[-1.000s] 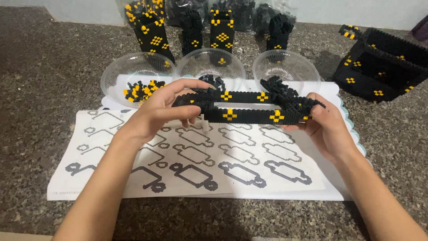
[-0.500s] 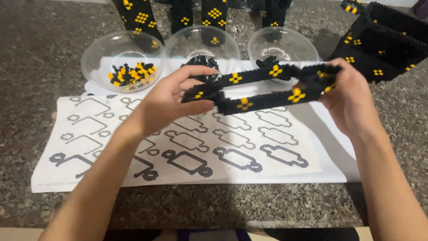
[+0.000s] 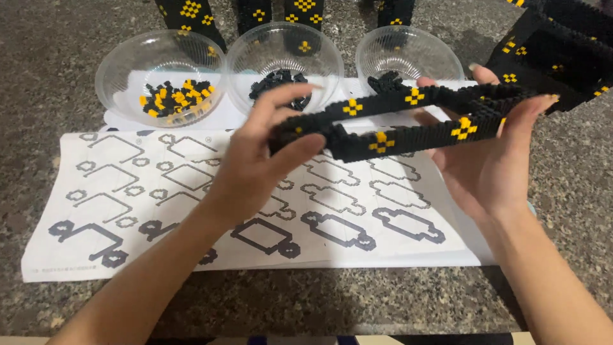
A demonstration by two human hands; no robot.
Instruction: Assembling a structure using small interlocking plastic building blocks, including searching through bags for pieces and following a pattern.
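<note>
- Brick frame (image 3: 396,121), a long black open rectangle of small building bricks with yellow flower-like marks, is held in the air between both hands, above the instruction sheet and just in front of the bowls, tilted so its right end sits higher.
- At the far left, a clear plastic bowl (image 3: 121,70) holds a heap of mixed yellow and black bricks (image 3: 175,97).
- Below it lies the white instruction sheet (image 3: 128,211), printed with rows of outlined vehicle-like shapes, the lowest row darker; it rests flat on the speckled stone countertop (image 3: 38,76).
- Next, the left hand (image 3: 255,169) pinches the frame's left end, thumb under the near rail and fingers curled over the far one, closed firmly on it.
- Behind that hand, the middle bowl (image 3: 319,51) contains black bricks (image 3: 278,83).
- Further right, the third bowl (image 3: 440,57) holds a few black bricks at its near-left side.
- The right hand (image 3: 488,163) is open, palm up, cradling the frame's right end, with fingertips rising behind the far rail and the thumb along the right edge.
- At the far right, a larger black brick structure (image 3: 562,45) with yellow marks stands on the countertop.
- Along the top edge, several upright black-and-yellow brick pieces (image 3: 188,16) stand behind the bowls.
</note>
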